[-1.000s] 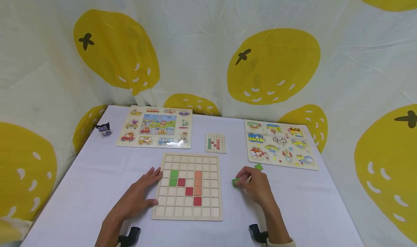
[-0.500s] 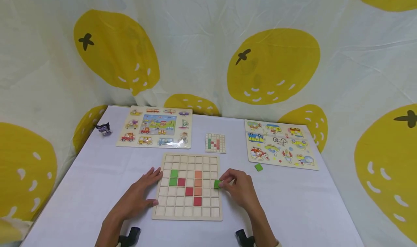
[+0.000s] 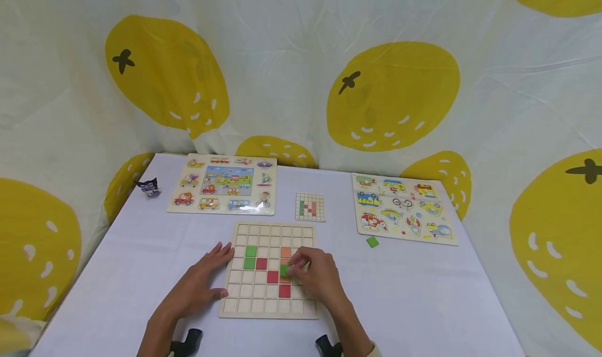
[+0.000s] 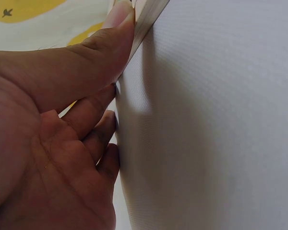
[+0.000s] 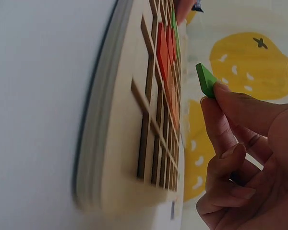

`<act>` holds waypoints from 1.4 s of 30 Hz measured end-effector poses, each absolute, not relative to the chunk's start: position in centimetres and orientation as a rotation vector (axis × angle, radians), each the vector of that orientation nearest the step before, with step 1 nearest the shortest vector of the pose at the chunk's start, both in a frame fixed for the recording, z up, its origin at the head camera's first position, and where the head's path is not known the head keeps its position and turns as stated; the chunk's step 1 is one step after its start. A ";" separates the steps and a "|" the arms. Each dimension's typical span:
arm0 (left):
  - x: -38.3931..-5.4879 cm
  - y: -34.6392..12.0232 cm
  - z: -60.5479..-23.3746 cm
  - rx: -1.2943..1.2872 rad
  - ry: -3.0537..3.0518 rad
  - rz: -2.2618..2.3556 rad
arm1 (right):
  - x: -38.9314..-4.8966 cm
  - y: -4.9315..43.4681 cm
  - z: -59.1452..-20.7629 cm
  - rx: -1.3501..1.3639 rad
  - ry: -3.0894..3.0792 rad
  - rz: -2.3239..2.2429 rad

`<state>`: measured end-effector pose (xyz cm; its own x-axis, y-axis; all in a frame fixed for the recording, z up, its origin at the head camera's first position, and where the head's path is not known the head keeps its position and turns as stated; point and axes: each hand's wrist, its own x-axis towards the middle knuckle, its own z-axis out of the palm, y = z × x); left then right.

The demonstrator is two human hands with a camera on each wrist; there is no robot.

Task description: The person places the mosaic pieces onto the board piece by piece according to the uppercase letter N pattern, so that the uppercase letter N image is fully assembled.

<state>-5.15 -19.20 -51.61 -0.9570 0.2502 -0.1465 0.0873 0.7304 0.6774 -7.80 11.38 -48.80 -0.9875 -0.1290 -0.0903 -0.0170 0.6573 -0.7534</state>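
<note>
A wooden grid board (image 3: 254, 306) lies at the middle of the table, with green, red and orange square tiles set in some of its cells. My right hand (image 3: 320, 277) pinches a green tile (image 5: 206, 80) between thumb and forefinger. In the right wrist view that tile is held above the board, tilted; in the head view it overlaps the orange column. My left hand (image 3: 199, 284) rests at the board's left edge, fingers spread and thumb touching the side. The left wrist view shows the left thumb (image 4: 117, 19) against the board's edge, fingers on the cloth.
Behind the board lies a small pattern card (image 3: 310, 196). A picture puzzle (image 3: 228, 181) sits at the back left, another vehicle puzzle (image 3: 400, 226) at the back right. One loose green tile (image 3: 372, 242) lies before the latter. A small dark figurine (image 3: 149, 187) stands far left.
My right hand picked up a green tile from the cloth right of the board and carried it left, over the orange column. My left hand has stayed at the board's edge.
</note>
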 end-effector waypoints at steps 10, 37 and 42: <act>-5.1 -19.4 -51.6 0.262 2.700 1.040 | -7.5 7.2 -49.3 -0.167 2.694 -1.241; -5.0 -19.5 -51.9 0.298 2.730 1.064 | -7.8 2.2 -49.8 -0.294 2.795 -1.032; -5.0 -19.3 -51.9 0.296 2.718 1.067 | -8.0 3.4 -49.6 -0.331 2.777 -1.084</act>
<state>-5.04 -19.33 -51.85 -0.9586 0.2596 -0.1172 0.1106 0.7185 0.6867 -8.04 3.42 -49.63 -0.9656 -0.2546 -0.0521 -0.1519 0.7159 -0.6815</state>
